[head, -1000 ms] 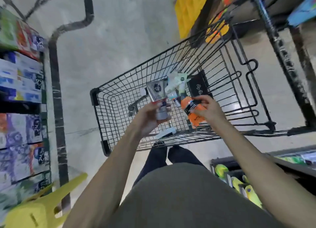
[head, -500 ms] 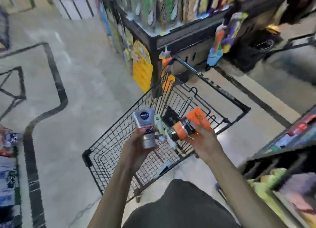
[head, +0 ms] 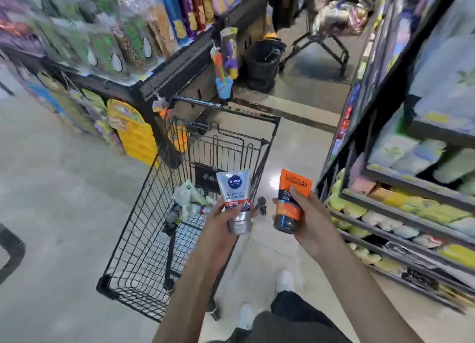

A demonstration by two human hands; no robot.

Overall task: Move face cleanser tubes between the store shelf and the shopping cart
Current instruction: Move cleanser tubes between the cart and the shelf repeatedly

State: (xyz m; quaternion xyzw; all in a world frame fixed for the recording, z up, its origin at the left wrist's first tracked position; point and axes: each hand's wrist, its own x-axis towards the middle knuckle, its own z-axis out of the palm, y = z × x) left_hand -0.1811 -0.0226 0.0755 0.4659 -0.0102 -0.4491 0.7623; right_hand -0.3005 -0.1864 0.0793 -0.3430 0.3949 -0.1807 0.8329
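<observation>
Left hand [head: 218, 220]: fingers curled round the lower half of a silver Nivea tube [head: 235, 197], cap down, held above the near right corner of the shopping cart [head: 144, 209]. Right hand [head: 307, 216]: thumb and fingers gripping an orange tube [head: 291, 196], cap down, beside the store shelf [head: 411, 214]. In the cart basket, several pale tubes [head: 187, 196], perhaps cleansers, blurred.

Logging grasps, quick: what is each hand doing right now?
Left hand: closed round the silver tube, held cap-down.
Right hand: closed round the orange tube, held cap-down.
</observation>
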